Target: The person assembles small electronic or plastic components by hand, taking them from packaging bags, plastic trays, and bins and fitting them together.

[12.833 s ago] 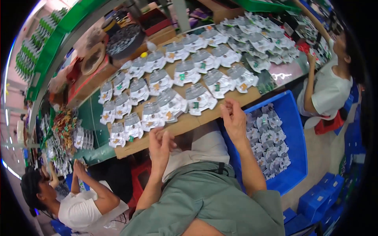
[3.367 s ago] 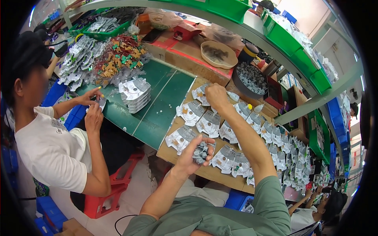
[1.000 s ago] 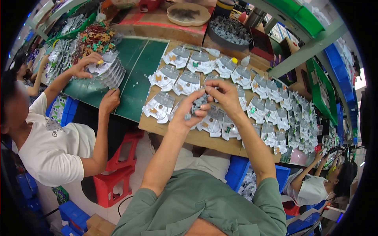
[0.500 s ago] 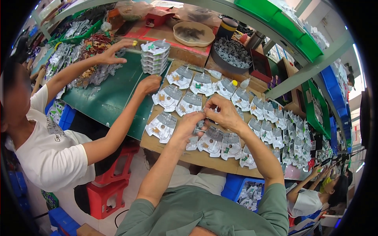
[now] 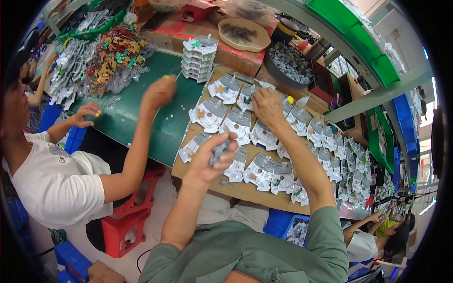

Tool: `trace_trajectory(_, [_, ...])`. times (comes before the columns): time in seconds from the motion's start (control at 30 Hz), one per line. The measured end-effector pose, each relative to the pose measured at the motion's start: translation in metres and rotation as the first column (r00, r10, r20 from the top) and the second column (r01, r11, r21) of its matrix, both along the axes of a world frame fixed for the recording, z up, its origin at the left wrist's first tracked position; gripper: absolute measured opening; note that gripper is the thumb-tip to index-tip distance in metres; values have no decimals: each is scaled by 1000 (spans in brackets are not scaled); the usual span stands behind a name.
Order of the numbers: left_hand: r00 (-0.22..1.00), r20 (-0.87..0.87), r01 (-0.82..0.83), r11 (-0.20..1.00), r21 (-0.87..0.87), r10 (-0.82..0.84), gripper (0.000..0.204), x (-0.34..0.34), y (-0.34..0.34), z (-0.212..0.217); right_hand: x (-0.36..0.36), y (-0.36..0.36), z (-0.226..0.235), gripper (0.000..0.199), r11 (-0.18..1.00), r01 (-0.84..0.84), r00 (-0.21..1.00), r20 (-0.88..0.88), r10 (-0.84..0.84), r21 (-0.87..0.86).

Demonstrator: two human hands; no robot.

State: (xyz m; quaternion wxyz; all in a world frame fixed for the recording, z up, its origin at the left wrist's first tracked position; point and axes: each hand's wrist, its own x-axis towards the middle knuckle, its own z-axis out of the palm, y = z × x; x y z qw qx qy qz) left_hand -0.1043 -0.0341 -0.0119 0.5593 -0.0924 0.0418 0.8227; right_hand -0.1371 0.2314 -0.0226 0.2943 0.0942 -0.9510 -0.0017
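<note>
Left hand (image 5: 207,160) clamped on small grey parts (image 5: 219,151), lifted above table (image 5: 245,191); right hand (image 5: 266,106) fingers together, pressing blister tray (image 5: 245,96) farther away.

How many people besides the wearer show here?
3: one in a white shirt at left, part of another behind them, one at lower right; others may be hidden.

This is looking like a small factory or packing workshop. People are sitting at a long work table (image 5: 141,122). Rows of clear plastic packs (image 5: 264,137) are lying under the hands, green bins (image 5: 349,23) are hanging above them, and a red stool (image 5: 127,221) is standing to their left.
</note>
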Motion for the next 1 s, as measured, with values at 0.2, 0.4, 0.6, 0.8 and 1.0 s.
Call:
trace_trajectory(0.2, [960,-235,69,939,-336,-154,24,62,-100,14,0,7,-8,11,987,-17,979,203,-16,158])
trace_trajectory(0.4, [886,-221,148,700,-699,-407,24,102,-113,-66,-35,13,4,26,990,117,923,377,-77,-84])
trace_trajectory(0.6, [551,-328,66,432,-900,-768,24,129,-91,-88,-41,30,8,31,961,221,842,529,-101,-168])
trace_trajectory(0.8, [-301,-558,-437,632,-640,-773,25,170,-90,-120,-33,42,-5,25,946,234,879,466,-107,-224])
trace_trajectory(1.0, [-482,-516,-326,691,-645,-708,22,172,-89,-92,-27,17,14,21,959,198,865,497,-73,-204])
